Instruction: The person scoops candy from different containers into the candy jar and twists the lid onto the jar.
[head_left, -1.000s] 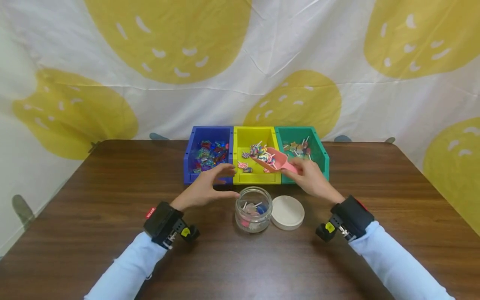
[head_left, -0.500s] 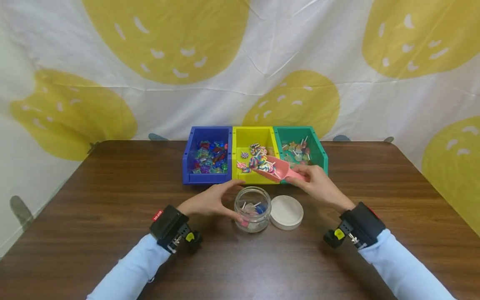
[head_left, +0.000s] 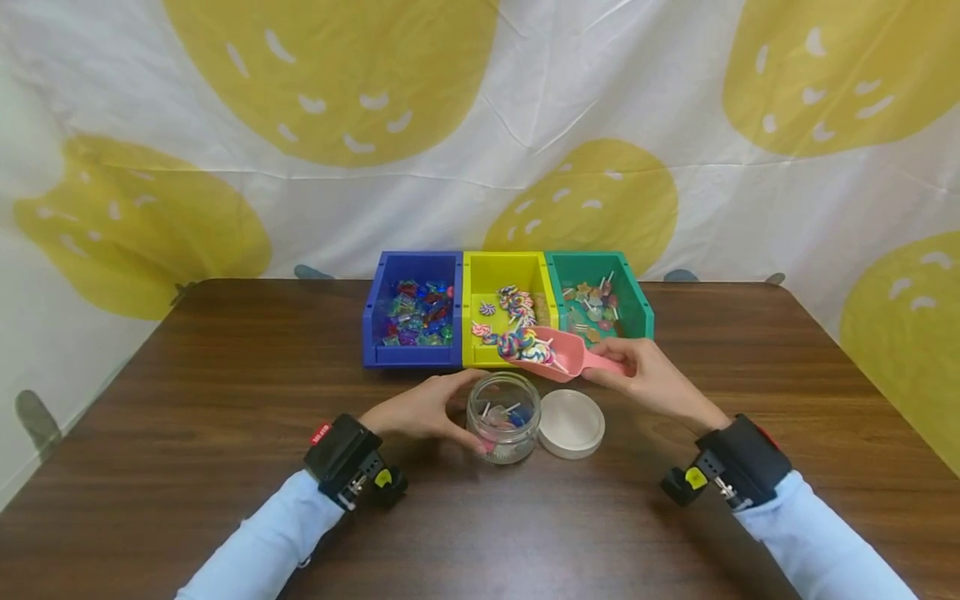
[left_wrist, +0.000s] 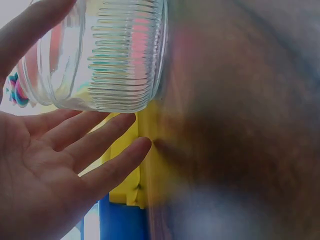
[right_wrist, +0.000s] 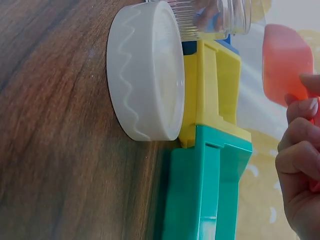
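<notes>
My right hand grips the handle of a pink scoop, its bowl heaped with swirl-striped lollipops. The scoop hangs above the front edge of the yellow bin, just behind and right of an open glass jar. Inside the jar lie a few lollipops with white sticks, blue and pink ones among them. Around the jar's left side, my left hand is spread with thumb and fingers extended. In the left wrist view the fingers lie straight beside the ribbed glass; firm contact cannot be made out.
A white lid lies flat against the jar's right side. Behind stand a blue bin of shiny wrapped candies and a green bin of lollipops, either side of the yellow one. A patterned cloth hangs behind the brown table.
The right hand has drawn the loaded scoop back toward me and slightly right, away from the yellow bin's middle. My left hand has come down from the bins' front to the jar's side.
</notes>
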